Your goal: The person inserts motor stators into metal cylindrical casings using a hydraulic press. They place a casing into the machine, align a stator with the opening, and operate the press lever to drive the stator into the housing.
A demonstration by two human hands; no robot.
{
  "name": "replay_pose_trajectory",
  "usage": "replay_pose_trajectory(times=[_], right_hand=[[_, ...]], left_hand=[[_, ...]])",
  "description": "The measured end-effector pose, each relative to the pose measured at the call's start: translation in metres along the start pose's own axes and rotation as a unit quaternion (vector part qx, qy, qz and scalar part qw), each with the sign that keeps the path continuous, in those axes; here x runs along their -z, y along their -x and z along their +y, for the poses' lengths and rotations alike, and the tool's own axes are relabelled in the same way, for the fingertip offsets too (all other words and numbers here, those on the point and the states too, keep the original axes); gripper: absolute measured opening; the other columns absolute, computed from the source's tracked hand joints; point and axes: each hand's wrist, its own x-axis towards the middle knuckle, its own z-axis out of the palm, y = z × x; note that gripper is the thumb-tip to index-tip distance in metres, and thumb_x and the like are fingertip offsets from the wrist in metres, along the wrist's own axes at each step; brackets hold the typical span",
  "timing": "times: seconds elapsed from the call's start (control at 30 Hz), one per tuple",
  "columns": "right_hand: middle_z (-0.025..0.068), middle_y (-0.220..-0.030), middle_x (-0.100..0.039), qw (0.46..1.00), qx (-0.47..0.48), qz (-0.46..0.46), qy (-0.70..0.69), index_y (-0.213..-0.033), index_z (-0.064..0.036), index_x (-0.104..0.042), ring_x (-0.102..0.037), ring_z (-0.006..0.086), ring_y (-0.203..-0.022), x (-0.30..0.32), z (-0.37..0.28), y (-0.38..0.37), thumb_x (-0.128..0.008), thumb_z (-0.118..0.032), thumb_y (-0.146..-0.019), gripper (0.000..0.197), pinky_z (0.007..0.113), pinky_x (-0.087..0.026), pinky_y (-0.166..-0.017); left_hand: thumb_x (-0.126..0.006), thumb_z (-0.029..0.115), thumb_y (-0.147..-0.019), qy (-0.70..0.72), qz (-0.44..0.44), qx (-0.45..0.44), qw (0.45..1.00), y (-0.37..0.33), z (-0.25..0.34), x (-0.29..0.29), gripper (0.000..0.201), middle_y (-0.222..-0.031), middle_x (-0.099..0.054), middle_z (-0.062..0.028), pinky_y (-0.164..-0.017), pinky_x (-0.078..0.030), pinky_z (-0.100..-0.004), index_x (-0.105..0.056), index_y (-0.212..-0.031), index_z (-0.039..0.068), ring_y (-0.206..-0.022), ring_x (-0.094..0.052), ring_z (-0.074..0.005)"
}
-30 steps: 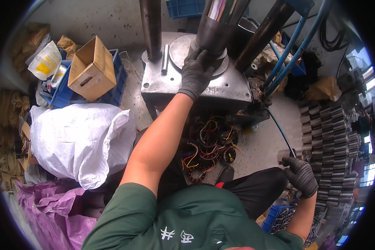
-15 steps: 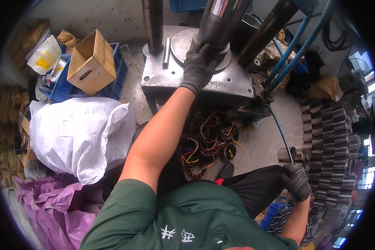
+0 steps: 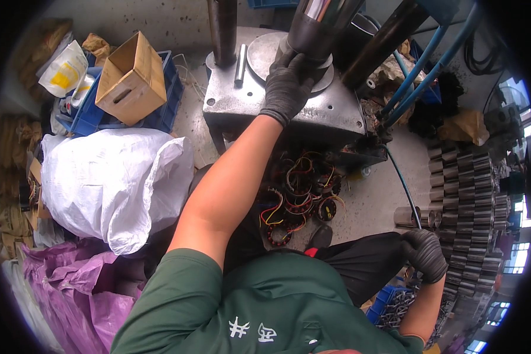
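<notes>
Looking down, we see a grey metal press base (image 3: 330, 115) with a dark cylindrical ram (image 3: 315, 29) standing over its round plate (image 3: 264, 54). Our gloved left hand (image 3: 288, 85) wraps the ram's lower end, fingers curled on it. Our gloved right hand (image 3: 423, 255) hangs clenched beside stacked metal cylinders (image 3: 466, 194), possibly gripping one, though we cannot tell.

Left hand (image 3: 289, 85) outstretched; right hand (image 3: 423, 253) low, curled.
</notes>
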Motion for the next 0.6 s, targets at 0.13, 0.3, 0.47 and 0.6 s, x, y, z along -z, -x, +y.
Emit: replay_pose_trajectory(times=[0.13,0.3,0.47,0.6], right_hand=[[0.0195,-0.089,-0.072,0.998,0.000,0.039,-0.043,-0.100,0.0018,-0.074,-0.070,0.0368,-0.083,0.008,0.003,-0.005,-0.066,-0.007,-0.079,0.024,0.041,-0.056,-0.078],[0.0190,-0.091,-0.072,0.991,-0.020,0.049,-0.122,-0.102,0.0023,-0.072,-0.071,0.0343,-0.086,0.012,-0.003,-0.007,-0.061,-0.002,-0.082,0.024,0.040,-0.056,-0.081],[0.0193,-0.090,-0.072,0.995,-0.023,0.043,-0.087,-0.100,0.0022,-0.073,-0.071,0.0334,-0.088,0.005,0.000,-0.006,-0.060,-0.001,-0.084,0.021,0.040,-0.055,-0.081],[0.0182,-0.096,-0.074,0.993,-0.029,0.006,-0.111,-0.105,0.0017,-0.074,-0.073,0.0339,-0.090,0.016,0.008,-0.004,-0.059,0.000,-0.083,0.026,0.042,-0.056,-0.084]], left_hand=[[-0.079,0.016,-0.079,-0.008,0.000,0.002,1.000,-0.001,-0.002,0.000,0.069,-0.151,-0.049,-0.0175,-0.117,-0.041,-0.0452,-0.057,-0.144,0.010,-0.137,-0.047,-0.0385],[-0.079,0.016,-0.079,-0.002,0.005,0.003,1.000,-0.001,-0.003,0.002,0.068,-0.150,-0.051,-0.0178,-0.117,-0.042,-0.0449,-0.057,-0.144,0.009,-0.137,-0.048,-0.0382],[-0.079,0.016,-0.079,-0.007,0.005,-0.004,1.000,-0.001,-0.003,-0.001,0.067,-0.149,-0.052,-0.0187,-0.116,-0.043,-0.0444,-0.058,-0.142,0.008,-0.136,-0.049,-0.0379],[-0.079,0.015,-0.079,0.020,0.005,-0.006,1.000,-0.003,-0.007,-0.004,0.066,-0.148,-0.052,-0.0192,-0.115,-0.043,-0.0444,-0.058,-0.141,0.007,-0.136,-0.050,-0.0381]])
